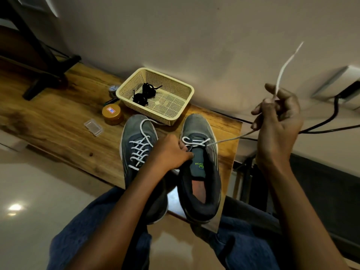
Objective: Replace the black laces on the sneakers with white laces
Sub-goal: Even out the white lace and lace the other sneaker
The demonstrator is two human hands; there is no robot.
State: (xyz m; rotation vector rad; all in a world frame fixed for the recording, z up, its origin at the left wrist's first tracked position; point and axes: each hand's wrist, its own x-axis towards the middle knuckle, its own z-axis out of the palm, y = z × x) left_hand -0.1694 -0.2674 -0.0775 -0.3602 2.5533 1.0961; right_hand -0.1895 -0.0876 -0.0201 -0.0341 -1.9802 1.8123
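We saw two grey sneakers side by side on a wood table (58,117), toes twd the wall; the left shoe (136,152) was fully laced in white; the right shoe (200,172) had only its bottom rows threaded w/ a white lace (229,139). Left hand (169,152) rested on the right shoe by the eyelets, fingers curled and pinching the lace or eyelet edge there; we couldn't tell which. Right hand (276,117) was raised off to the right of the table, fingers bunched and pinching the lace; one stretch ran taut from the shoe up to it, the free end stood up above the fingers, blurred.

Behind the shoes sat a cream mesh basket (187,90), touching or just beside the toes; in it lay the black laces (145,94), bunched in the left part, the rest of its floor bare. Left of the basket: a round gold-lidded jar (112,114) w/ a sticker, contents unseen; a small clear plastic case (93,127) near it; a small tin (113,89) behind, partly hidden.
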